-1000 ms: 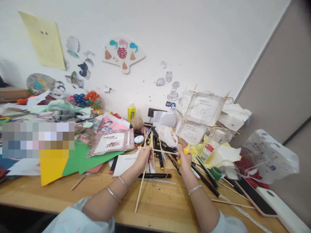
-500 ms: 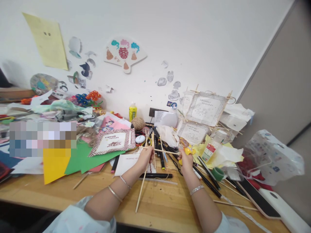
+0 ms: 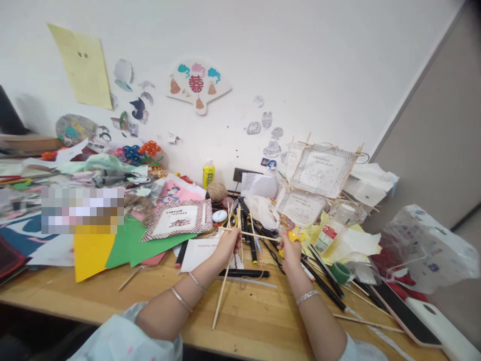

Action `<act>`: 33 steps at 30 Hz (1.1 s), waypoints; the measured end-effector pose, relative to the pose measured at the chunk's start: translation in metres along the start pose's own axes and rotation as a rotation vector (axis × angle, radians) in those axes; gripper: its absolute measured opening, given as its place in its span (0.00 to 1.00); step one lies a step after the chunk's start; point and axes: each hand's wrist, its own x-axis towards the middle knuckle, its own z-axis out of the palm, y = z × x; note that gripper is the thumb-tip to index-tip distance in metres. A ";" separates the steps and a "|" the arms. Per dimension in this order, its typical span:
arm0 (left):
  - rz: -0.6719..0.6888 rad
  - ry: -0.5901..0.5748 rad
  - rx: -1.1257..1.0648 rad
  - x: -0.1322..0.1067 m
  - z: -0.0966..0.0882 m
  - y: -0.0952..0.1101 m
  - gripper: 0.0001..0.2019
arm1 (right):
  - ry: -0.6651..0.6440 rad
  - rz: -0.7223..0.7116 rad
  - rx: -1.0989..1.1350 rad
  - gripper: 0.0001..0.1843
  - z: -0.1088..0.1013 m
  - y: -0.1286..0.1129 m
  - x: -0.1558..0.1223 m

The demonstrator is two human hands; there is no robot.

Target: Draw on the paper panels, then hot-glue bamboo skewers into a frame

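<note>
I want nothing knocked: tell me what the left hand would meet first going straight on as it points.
Likely the black markers just beyond the left hand, though depth is unclear.

A pale wooden table (image 3: 270, 313) spans the lower frame, carrying orange (image 3: 93, 255) and green paper sheets (image 3: 163, 249) at left, a black marker (image 3: 244, 273) near the centre, and a thin stick (image 3: 370, 323) and dark-screened phone (image 3: 408, 313) at lower right.
</note>
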 end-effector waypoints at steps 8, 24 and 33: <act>0.001 0.008 -0.006 0.000 0.001 0.001 0.13 | 0.012 0.020 -0.027 0.16 0.000 0.000 0.000; 0.003 0.008 -0.022 0.001 0.000 -0.001 0.13 | -0.003 0.009 -0.013 0.18 0.000 -0.001 -0.001; -0.011 0.008 -0.025 0.002 0.000 -0.001 0.14 | -0.025 0.010 0.033 0.18 0.000 -0.002 -0.003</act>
